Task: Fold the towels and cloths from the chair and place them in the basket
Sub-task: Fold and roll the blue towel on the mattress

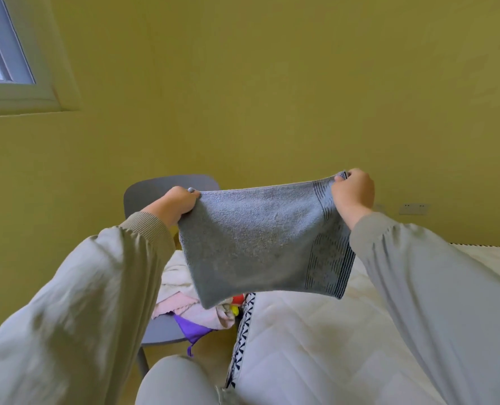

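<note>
A grey towel (260, 241) with dark striped bands near its right edge hangs in the air, stretched between both hands. My left hand (178, 206) grips its upper left corner. My right hand (352, 192) pinches its upper right corner, slightly higher. Below and behind the towel stands a grey chair (161, 331) with a pile of cloths (184, 305) on its seat: white, pink and purple pieces. The towel hides part of the pile. No basket is in view.
A white quilted mattress (316, 340) with a black-and-white patterned edge lies to the right of the chair. A yellow-green wall (257, 83) fills the background, with a window (6, 54) at upper left and a wall socket (414, 209) at right. My knee (175, 381) is at the bottom.
</note>
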Demonstrator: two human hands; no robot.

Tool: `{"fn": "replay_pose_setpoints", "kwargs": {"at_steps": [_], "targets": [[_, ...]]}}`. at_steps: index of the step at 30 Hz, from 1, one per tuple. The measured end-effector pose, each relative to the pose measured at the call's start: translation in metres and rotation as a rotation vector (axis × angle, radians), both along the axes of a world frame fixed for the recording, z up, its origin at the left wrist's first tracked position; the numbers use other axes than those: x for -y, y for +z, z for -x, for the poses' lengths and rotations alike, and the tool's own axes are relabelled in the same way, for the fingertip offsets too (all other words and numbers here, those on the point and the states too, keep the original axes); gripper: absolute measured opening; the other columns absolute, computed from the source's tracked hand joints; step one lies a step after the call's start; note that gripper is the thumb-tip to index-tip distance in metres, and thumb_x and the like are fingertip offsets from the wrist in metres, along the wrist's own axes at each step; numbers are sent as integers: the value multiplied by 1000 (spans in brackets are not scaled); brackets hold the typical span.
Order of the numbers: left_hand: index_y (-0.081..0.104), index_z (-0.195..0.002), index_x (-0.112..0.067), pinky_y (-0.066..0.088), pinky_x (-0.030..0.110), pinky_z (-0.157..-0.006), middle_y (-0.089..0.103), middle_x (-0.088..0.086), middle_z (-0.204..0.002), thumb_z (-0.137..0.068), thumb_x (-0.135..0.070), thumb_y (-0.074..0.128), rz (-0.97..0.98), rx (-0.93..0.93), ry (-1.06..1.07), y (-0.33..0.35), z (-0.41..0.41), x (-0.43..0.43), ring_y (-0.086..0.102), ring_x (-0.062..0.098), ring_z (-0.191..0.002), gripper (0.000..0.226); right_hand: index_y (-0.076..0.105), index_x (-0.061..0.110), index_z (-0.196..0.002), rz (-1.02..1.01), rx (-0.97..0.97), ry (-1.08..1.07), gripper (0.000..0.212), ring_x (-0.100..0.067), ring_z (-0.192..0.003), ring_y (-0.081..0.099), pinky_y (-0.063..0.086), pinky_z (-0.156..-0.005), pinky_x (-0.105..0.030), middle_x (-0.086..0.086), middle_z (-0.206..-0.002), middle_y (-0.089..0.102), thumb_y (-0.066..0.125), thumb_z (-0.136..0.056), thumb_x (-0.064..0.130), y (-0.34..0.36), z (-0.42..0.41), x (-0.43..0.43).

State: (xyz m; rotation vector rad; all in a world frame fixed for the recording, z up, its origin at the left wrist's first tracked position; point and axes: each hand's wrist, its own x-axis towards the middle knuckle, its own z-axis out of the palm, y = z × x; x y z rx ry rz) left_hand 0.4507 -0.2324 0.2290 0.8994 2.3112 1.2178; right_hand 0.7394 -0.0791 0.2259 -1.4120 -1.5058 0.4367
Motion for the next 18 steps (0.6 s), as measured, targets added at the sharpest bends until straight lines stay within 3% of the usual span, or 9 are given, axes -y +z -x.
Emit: {"fn": "replay_pose_setpoints", "kwargs": {"at_steps": [3,5,9,12,14,16,18], "targets": [[59,-103,0,51,46,-91,57,15,-103,-99,-33,46,29,-64,-43,-11,-3,-14,56,32,-97,35,62,6,-94,-11,81,-35,14,-34,-89,62,45,-69,-34,-14,-94,66,53,-92,16,-9,-8,-5],[51,-78,-6,53,45,-85,52,14,-84,-100,-29,43,67,-143,-73,-22,-11,-24,56,33,-89,33,60,6,-92,9,134,-27,11,-35,-89,62,47,-69,-36,-15,-94,65,51,-92,11,-22,-14,-14],[59,-84,-1,39,32,-68,54,12,-83,-98,-32,46,227,-430,-146,-63,-22,-44,52,32,-83,36,61,0,-100,128,276,29,21,-36,-96,61,53,-83,-44,-17,-102,63,48,-84,-6,-60,-27,-47],[64,-90,1,42,33,-63,58,14,-79,-96,-33,50,305,-428,-176,-100,-27,-59,58,34,-78,37,62,-2,-91,220,377,31,19,-33,-83,58,52,-72,-38,-16,-88,60,46,-84,-10,-97,-37,-69],[62,-93,5,54,35,-60,64,18,-73,-97,-33,49,328,-253,-154,-122,-34,-74,66,32,-72,40,65,-3,-85,280,427,26,18,-34,-82,60,48,-67,-34,-17,-84,63,48,-83,-9,-125,-41,-82],[55,-88,5,53,26,-42,62,14,-48,-100,-30,46,311,101,-65,-141,-38,-91,63,23,-43,39,69,2,-86,356,468,2,17,-34,-89,62,47,-70,-31,-16,-89,67,52,-83,-1,-150,-42,-96],[51,-111,5,47,23,-40,65,14,-50,-103,-27,36,302,366,-38,-153,-41,-102,62,22,-40,36,68,5,-84,418,528,-21,13,-34,-90,63,42,-68,-28,-14,-87,65,54,-84,4,-168,-41,-105]]}}
